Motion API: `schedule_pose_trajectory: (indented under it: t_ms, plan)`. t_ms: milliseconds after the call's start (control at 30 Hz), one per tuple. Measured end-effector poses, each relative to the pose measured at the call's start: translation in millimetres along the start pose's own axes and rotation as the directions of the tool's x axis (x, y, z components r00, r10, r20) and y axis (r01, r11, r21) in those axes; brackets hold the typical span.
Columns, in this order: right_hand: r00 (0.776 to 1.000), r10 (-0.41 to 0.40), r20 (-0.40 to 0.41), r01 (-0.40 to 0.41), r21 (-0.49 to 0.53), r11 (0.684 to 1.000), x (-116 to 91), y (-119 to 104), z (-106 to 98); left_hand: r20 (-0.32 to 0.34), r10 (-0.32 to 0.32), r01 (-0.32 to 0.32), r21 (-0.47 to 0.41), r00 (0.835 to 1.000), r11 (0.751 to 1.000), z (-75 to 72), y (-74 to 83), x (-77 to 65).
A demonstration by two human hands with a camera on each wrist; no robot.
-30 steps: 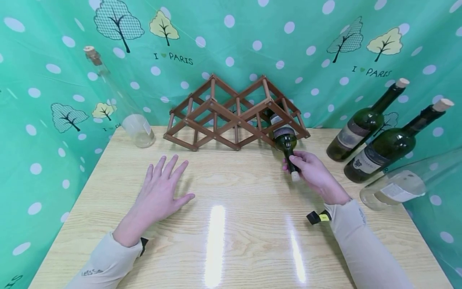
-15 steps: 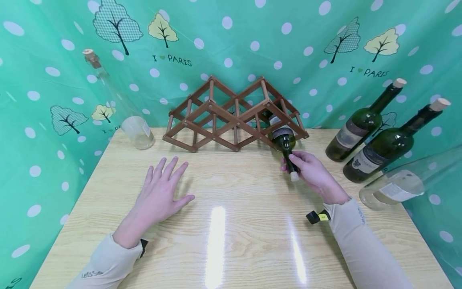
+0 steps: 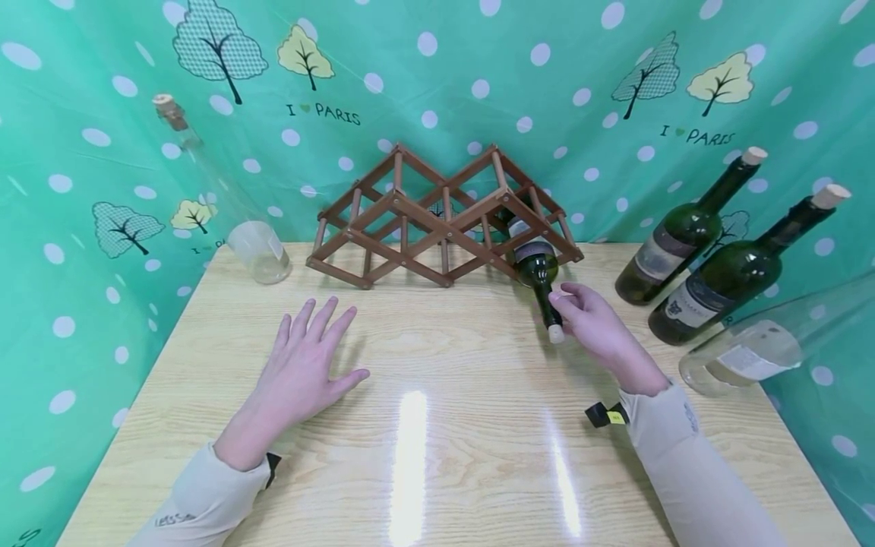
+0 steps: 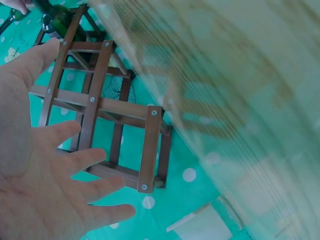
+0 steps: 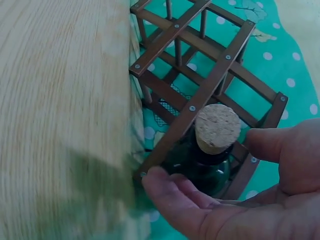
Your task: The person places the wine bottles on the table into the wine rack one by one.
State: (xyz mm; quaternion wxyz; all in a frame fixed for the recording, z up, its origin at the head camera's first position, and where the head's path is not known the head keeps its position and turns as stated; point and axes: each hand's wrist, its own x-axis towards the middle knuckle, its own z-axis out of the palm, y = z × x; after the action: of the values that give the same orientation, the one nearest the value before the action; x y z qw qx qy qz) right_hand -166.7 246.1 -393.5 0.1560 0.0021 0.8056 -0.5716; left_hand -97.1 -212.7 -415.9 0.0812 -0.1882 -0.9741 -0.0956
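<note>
A dark green wine bottle point(image 3: 536, 262) lies in the right-hand compartment of the brown wooden wine rack point(image 3: 447, 228), its corked neck jutting out toward me. Beside that neck is my right hand point(image 3: 595, 327), thumb and fingers spread around it without gripping. The right wrist view looks onto the cork point(image 5: 217, 127), between the thumb on one side and the fingers on the other. My left hand point(image 3: 304, 372) is held palm down over the table at the left, fingers spread and holding nothing. In the left wrist view the rack point(image 4: 95, 100) shows beyond the fingers.
Two corked green bottles, one behind point(image 3: 666, 254) and one in front point(image 3: 718, 289), stand at the right. A clear bottle point(image 3: 745, 357) is nearer. Another clear corked bottle point(image 3: 260, 247) stands back left. A green dotted curtain point(image 3: 437, 76) hangs behind the wooden table point(image 3: 465, 456).
My right hand has loosened from the bottle's neck and shifted slightly right. The bottle stays in the rack. My left hand has not moved.
</note>
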Motion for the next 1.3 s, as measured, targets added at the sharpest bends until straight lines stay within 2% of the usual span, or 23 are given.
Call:
schedule_pose_trajectory:
  t_ms: [233,400,600,800,1300]
  plan:
    - [0.997,-0.031,-0.07,0.016,-0.197,0.98,-15.2,-9.1,-3.7,-0.006,0.004,-0.004,0.0,1.0,1.0,0.0,1.1,0.7]
    - [0.989,-0.073,-0.13,0.033,-0.283,0.959,-25.1,-13.3,-5.7,-0.007,0.002,-0.002,-0.001,1.0,1.0,-0.6,2.6,1.3]
    - [0.976,-0.157,-0.153,0.097,-0.341,0.935,-37.7,-17.1,-11.1,0.002,-0.003,0.003,-0.008,1.0,1.0,-0.7,4.1,1.7]
    - [0.957,-0.213,-0.195,0.124,-0.389,0.913,-51.6,-22.7,-15.3,0.002,-0.005,0.005,-0.023,1.0,1.0,-1.4,5.1,1.8]
    - [0.898,-0.306,-0.316,0.106,-0.519,0.848,-76.0,-25.7,-31.3,0.001,0.006,-0.006,-0.031,1.0,1.0,-3.8,8.0,4.3]
